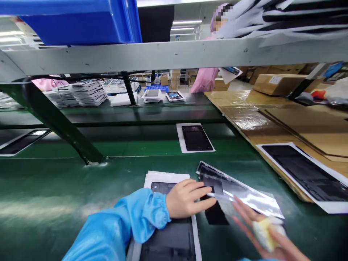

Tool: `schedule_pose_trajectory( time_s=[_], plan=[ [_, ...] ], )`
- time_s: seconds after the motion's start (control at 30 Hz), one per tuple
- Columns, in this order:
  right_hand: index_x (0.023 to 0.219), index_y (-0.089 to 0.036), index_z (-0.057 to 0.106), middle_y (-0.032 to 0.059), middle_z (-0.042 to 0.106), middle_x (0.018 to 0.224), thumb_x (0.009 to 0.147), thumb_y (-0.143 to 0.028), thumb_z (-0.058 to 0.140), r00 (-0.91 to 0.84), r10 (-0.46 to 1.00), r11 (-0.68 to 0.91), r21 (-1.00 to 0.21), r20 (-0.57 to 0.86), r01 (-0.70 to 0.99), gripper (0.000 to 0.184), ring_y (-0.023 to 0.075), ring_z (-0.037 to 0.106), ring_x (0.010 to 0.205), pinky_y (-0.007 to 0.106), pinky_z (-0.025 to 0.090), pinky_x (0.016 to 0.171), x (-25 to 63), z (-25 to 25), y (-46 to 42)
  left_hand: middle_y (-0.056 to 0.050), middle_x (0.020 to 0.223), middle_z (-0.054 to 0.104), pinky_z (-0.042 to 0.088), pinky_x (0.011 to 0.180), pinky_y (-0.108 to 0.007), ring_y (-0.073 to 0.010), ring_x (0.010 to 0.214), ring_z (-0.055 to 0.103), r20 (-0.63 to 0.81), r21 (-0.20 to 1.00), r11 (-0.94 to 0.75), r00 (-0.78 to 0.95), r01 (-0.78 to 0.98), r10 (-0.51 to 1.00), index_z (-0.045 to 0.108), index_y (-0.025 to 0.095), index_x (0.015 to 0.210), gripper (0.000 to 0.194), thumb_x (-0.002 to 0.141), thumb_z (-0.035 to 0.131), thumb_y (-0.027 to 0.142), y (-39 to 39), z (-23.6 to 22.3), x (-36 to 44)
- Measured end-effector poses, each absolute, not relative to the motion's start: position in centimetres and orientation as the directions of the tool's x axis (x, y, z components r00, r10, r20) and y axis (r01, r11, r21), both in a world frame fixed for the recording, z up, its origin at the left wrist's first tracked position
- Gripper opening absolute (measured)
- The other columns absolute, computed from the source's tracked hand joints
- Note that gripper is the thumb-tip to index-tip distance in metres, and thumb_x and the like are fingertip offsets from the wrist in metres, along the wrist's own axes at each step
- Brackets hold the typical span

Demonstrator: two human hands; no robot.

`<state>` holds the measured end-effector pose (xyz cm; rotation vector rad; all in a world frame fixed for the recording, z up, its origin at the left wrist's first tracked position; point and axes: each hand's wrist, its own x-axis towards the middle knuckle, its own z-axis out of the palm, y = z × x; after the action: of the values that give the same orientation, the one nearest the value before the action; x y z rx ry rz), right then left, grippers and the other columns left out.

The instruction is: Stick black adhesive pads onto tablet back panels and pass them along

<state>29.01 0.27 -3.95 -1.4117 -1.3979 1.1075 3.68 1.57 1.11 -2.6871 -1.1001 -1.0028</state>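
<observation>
My left hand (pixel 187 198) lies open, fingers extended rightward, tips at the edge of a silver film sheet (pixel 244 194). My right hand (pixel 261 228) grips a yellow pad (pixel 265 233) at lower right. The sheet's long axis runs diagonally, upper left to lower right, beside a black panel (pixel 170 241) on the green bench (pixel 54 181).

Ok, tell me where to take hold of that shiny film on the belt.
Take the film by its long far edge, near the right corner, coming from the right. That end lies flat on the green belt, away from the left hand, whose fingers rest on the film's other end.
</observation>
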Motion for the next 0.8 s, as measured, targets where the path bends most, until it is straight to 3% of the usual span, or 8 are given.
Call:
schedule_pose_trajectory(
  time_s=[0.03,0.1,0.17,0.23,0.37,0.5,0.6,0.8],
  plan=[
    [0.088,-0.027,0.071,0.0135,0.055,0.13,0.086,-0.062,0.033,-0.091,0.985,-0.144,-0.989,-0.147,0.039,0.051,0.0322,0.057,0.113,0.041,0.054,0.079,27.5,-3.6,-0.5,-0.005,0.114,0.069,0.052,0.088,-0.034,-0.0214,0.104,0.065,0.606,0.098,-0.746,0.555,0.659,0.57,0.068,0.027,0.105,0.025,0.095,0.045,0.022,0.8,0.8,2.9],
    [0.085,-0.023,0.072,0.0158,0.062,0.119,0.075,-0.054,0.06,-0.237,0.918,-0.364,-0.912,-0.318,-0.187,0.034,0.037,0.058,0.109,0.045,0.052,0.08,24.8,-3.2,-1.7,-0.008,0.114,0.069,0.053,0.087,-0.034,-0.0221,0.106,0.064,0.624,0.002,-0.738,0.576,0.675,0.528,0.065,0.023,0.109,0.024,0.094,0.046,0.018,-0.5,0.1,1.7],
    [0.09,-0.02,0.072,0.0149,0.066,0.107,0.071,-0.05,0.069,-0.33,0.863,-0.455,-0.873,-0.383,-0.177,0.036,0.0372,0.06,0.103,0.045,0.051,0.083,22.9,-3.0,-2.1,-0.008,0.114,0.068,0.052,0.089,-0.034,-0.0215,0.108,0.062,0.634,-0.035,-0.714,0.567,0.7,0.525,0.063,0.021,0.111,0.025,0.094,0.045,0.016,-1.8,-0.4,0.6],
    [0.092,-0.018,0.071,0.0116,0.069,0.098,0.072,-0.051,0.07,-0.379,0.843,-0.425,-0.904,-0.382,-0.035,0.039,0.0349,0.062,0.096,0.041,0.05,0.083,21.8,-2.7,-1.8,-0.008,0.115,0.068,0.05,0.091,-0.033,-0.0207,0.11,0.061,0.625,-0.037,-0.693,0.558,0.72,0.546,0.061,0.02,0.113,0.026,0.094,0.046,0.015,-3.0,-0.7,-0.4],
    [0.087,-0.019,0.07,0.0072,0.069,0.085,0.083,-0.052,0.058,-0.569,0.791,-0.04,-0.947,-0.225,0.319,0.035,0.0302,0.064,0.082,0.036,0.051,0.075,21.0,-0.9,-0.7,-0.011,0.125,0.062,0.048,0.094,-0.036,-0.0218,0.117,0.056,0.559,0.091,-0.594,0.453,0.799,0.695,0.054,0.02,0.126,0.034,0.096,0.038,0.013,-4.7,-0.1,-2.3],
    [0.091,-0.021,0.066,0.0069,0.066,0.09,0.094,-0.033,0.04,-0.741,0.669,0.388,-0.825,-0.054,0.41,0.029,0.0256,0.064,0.082,0.033,0.049,0.073,20.0,0.9,-0.7,-0.009,0.109,0.067,0.051,0.083,-0.028,-0.0162,0.096,0.063,0.468,0.375,-0.477,0.282,0.795,0.838,0.057,0.017,0.119,0.028,0.098,0.038,0.021,-5.4,1.1,-3.3],
    [0.094,-0.021,0.063,0.0082,0.065,0.093,0.091,-0.019,0.035,-0.799,0.6,0.577,-0.674,-0.033,0.461,0.028,0.0251,0.063,0.084,0.033,0.05,0.073,19.5,0.7,-1.4,-0.003,0.09,0.07,0.05,0.068,-0.025,-0.0145,0.076,0.063,0.433,0.37,-0.471,0.3,0.801,0.85,0.062,0.019,0.107,0.024,0.096,0.047,0.034,-5.7,1.5,-3.2],
    [0.099,-0.02,0.066,0.0102,0.065,0.104,0.075,-0.006,0.039,-0.826,0.562,0.722,-0.513,0.044,0.464,0.039,0.0268,0.063,0.09,0.04,0.051,0.083,19.7,-1.2,-2.9,0.002,0.077,0.068,0.045,0.059,-0.022,-0.0125,0.066,0.06,0.354,0.373,-0.498,0.376,0.783,0.856,0.064,0.021,0.094,0.022,0.098,0.044,0.028,-6.8,1.2,-2.8]
  ],
)
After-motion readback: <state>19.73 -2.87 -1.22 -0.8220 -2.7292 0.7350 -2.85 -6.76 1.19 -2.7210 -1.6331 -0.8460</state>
